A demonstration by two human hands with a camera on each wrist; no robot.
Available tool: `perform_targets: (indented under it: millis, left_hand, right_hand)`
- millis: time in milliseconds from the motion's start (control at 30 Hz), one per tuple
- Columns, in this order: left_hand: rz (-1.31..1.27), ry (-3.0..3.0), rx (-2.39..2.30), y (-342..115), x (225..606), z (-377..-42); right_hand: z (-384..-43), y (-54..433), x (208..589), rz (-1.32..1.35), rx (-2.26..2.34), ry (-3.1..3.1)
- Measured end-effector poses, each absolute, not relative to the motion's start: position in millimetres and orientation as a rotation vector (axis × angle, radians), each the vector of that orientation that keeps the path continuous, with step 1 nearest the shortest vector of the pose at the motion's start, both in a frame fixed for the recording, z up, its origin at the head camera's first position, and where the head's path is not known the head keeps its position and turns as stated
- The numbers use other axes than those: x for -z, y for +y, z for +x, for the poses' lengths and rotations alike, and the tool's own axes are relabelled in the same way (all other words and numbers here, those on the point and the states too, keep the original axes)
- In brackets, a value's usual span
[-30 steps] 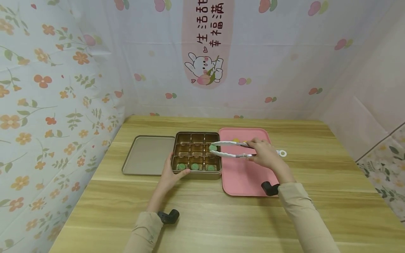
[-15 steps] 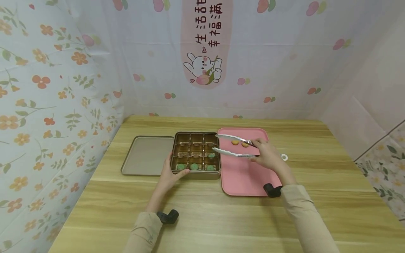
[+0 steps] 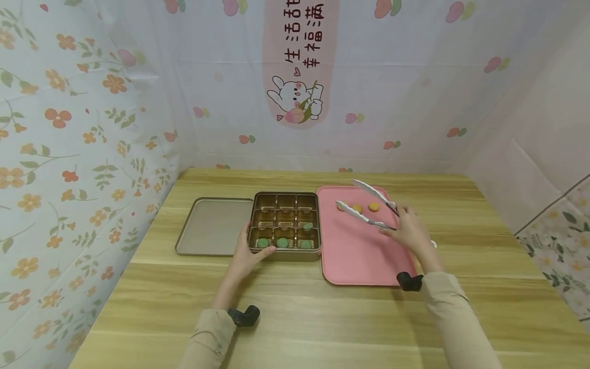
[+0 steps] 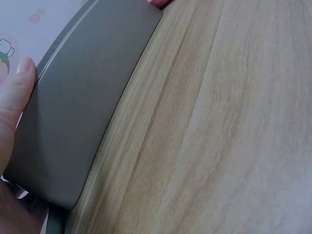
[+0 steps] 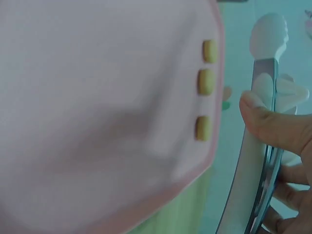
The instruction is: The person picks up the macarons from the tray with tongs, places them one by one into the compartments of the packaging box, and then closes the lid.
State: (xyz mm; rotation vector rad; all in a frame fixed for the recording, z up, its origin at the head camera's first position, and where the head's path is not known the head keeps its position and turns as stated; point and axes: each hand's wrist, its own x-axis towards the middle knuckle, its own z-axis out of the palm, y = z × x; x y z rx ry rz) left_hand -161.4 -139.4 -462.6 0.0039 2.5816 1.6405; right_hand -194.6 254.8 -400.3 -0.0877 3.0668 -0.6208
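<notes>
tongs (image 5: 248,170) held in the right hand (image 3: 407,230), arms spread wide over the pink tray (image 3: 359,261) by three yellow rounds (image 3: 374,207), can't really tell if they touch. left hand (image 3: 245,256) grips the near left corner of the box (image 3: 295,255), four green rounds (image 3: 282,242) inside, box on the counter (image 3: 299,318) beside the tray.

Right wrist view: tongs (image 5: 246,175) cut off at bottom, right hand (image 5: 291,134) at right edge.
</notes>
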Motion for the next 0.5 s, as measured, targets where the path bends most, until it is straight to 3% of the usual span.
perform_targets:
  millis: [500]
  left_hand:
    - [-0.014,2.576,-1.634,-140,462,-162]
  right_hand:
    - [-189,290,417,0.173,0.49,3.085]
